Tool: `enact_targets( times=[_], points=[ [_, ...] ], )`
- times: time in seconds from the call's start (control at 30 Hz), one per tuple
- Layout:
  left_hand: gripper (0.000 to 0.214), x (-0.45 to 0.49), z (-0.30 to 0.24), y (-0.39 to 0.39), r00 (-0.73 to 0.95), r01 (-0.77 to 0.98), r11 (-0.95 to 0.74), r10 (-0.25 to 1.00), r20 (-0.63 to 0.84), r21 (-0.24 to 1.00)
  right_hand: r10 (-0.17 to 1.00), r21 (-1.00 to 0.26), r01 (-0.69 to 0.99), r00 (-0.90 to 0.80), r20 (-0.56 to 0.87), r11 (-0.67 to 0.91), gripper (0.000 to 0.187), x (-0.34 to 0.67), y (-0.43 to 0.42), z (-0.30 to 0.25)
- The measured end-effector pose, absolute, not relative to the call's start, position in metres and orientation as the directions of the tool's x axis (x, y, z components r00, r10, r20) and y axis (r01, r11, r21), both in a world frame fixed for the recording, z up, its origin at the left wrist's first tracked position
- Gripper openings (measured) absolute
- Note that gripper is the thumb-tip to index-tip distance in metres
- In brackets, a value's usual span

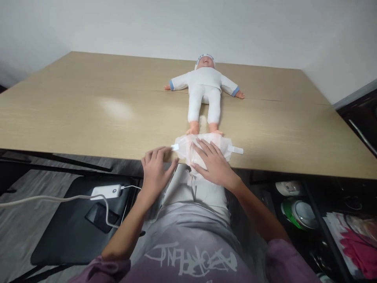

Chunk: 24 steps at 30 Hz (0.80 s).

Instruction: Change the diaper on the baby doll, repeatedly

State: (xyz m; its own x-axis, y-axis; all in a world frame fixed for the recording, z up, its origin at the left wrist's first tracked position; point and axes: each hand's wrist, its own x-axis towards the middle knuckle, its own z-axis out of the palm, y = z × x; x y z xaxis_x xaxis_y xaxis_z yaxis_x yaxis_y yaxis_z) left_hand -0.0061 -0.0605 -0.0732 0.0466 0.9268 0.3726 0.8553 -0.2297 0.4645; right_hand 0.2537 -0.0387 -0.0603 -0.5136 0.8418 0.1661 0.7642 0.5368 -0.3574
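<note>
A white diaper (225, 143) lies spread at the table's front edge, its side tabs sticking out left and right and its near end hanging over the edge. My right hand (213, 163) rests flat on it with the fingers apart. Beside its left tab, my left hand (156, 165) lies at the table edge, fingers stretched out and thumb apart, holding nothing. Just beyond the diaper a baby doll (204, 88) lies on its back, arms spread, in a white top and trousers with blue cuffs and a white printed cap. Its feet reach the diaper's far edge.
The wooden table (118, 114) runs up to a pale wall. Lower left, a black chair (67, 224) carries a white power bank (106, 191) with a cable and a dark phone (101, 216). Lower right, a dark shelf holds containers (300, 214) and a pink cloth-like item (357, 251).
</note>
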Motion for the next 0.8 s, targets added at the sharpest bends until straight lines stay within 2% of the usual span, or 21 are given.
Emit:
enact_targets(
  times=[0.17, 0.33, 0.47, 0.57, 0.63, 0.7, 0.8],
  points=[
    [0.035, -0.003, -0.067, -0.034, 0.080, 0.871, -0.210, 0.953, 0.293, 0.445, 0.832, -0.354, 0.754, -0.520, 0.193, 0.554, 0.073, 0.254, -0.038, -0.064],
    [0.029, -0.004, -0.069, -0.016, 0.078, 0.836, -0.203, 0.964, 0.255, 0.511, 0.837, -0.357, 0.758, -0.513, 0.190, 0.545, 0.072, 0.254, -0.038, -0.064],
    [0.014, -0.005, -0.070, -0.008, 0.082, 0.765, -0.247, 0.954, 0.290, 0.595, 0.839, -0.363, 0.758, -0.511, 0.187, 0.542, 0.071, 0.253, -0.038, -0.062],
    [0.018, -0.006, -0.070, -0.005, 0.064, 0.718, -0.292, 0.932, 0.358, 0.632, 0.841, -0.359, 0.761, -0.509, 0.184, 0.540, 0.070, 0.253, -0.038, -0.061],
    [0.019, -0.010, -0.070, -0.005, 0.055, 0.731, -0.324, 0.905, 0.422, 0.600, 0.843, -0.357, 0.764, -0.506, 0.183, 0.536, 0.070, 0.253, -0.038, -0.061],
    [0.016, -0.018, -0.070, -0.006, 0.097, 0.775, -0.368, 0.872, 0.479, 0.513, 0.845, -0.361, 0.765, -0.503, 0.182, 0.533, 0.070, 0.254, -0.038, -0.062],
    [0.013, -0.039, -0.071, -0.006, 0.185, 0.841, -0.395, 0.853, 0.488, 0.371, 0.845, -0.369, 0.762, -0.504, 0.180, 0.533, 0.070, 0.254, -0.039, -0.062]
  ],
)
